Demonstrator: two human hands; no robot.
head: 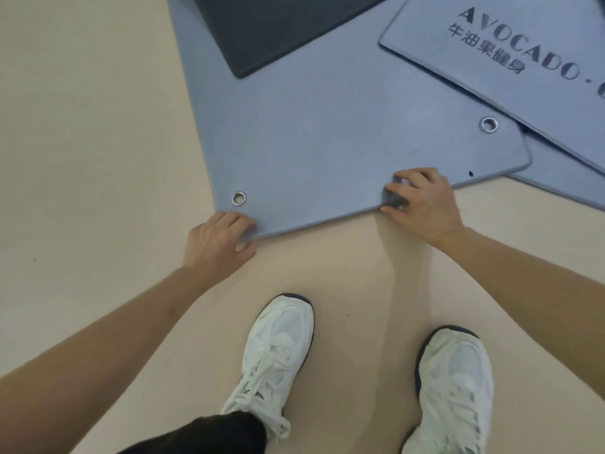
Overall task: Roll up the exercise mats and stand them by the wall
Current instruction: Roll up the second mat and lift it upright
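At the left, the near corner of the blue-grey mat (327, 132) is being gripped by the left hand (219, 240), with the fingers curled round its edge. The mat is being kept unrolled and flat on the beige floor (82, 142), a metal eyelet (239, 198) lying just beside that corner. Further right, the same near edge is being pinched by the right hand (422, 201), fingers bent on top and thumb at the rim. Its far end is being overlapped by a black mat (278, 27) and, at the right, by a printed mat (507, 67) reading "AVOCADO". Two white shoes (278, 348) are being stood in just short of the edge.
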